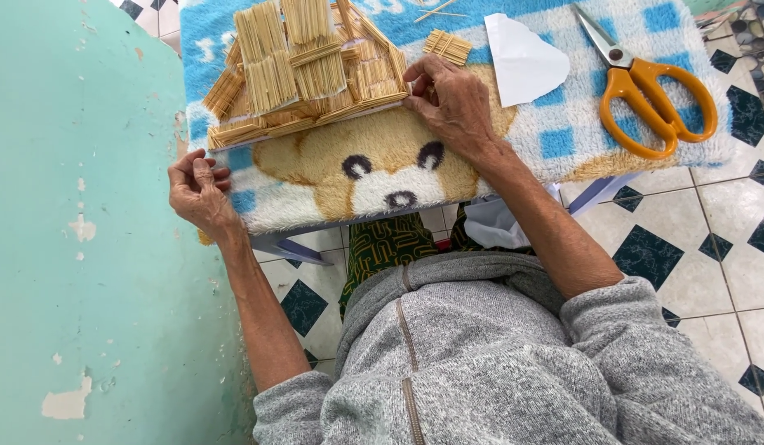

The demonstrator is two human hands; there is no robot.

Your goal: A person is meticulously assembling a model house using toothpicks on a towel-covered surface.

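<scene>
Right hand [453, 100] fingers pinch stick house [303, 70] edge.

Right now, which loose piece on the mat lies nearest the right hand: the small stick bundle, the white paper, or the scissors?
The small stick bundle, just above the right hand. The white paper lies farther right, and the orange-handled scissors farthest.

Open rug shows between the toothpick house [303, 70] and the near edge of the tabletop [563, 169], right across the bear face. To the right, a white paper scrap [522, 62] and orange-handled scissors [646, 86] break up the surface, with a bare strip between them. On the left, the green wall [77, 222] crowds the left hand [199, 194].
</scene>
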